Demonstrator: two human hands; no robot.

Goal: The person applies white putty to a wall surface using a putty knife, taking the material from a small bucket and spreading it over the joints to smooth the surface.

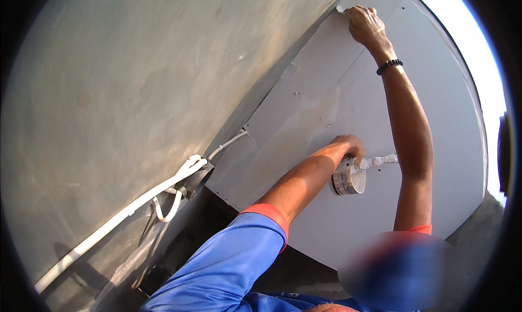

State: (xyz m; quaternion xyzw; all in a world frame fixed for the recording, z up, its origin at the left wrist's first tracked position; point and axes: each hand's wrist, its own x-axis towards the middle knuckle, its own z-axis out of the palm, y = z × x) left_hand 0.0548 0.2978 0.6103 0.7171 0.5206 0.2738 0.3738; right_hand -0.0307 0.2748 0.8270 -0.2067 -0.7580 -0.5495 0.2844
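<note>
White, dark-banded round tub (343,180) sits between three and four o'clock, its rim gripped in the curled left hand (352,143); a white-caked stick (383,160) juts from it toward three. At one o'clock the right hand (366,27), fingers bent, is at the edge of the flat pale-grey panel (304,165); whether it grips anything, I cannot tell. White tubular conduit (117,216) runs at eight beside the mottled grey wall (109,94).

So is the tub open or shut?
Open: the tub in the left hand shows its rim and pale inside, with no lid across.
</note>
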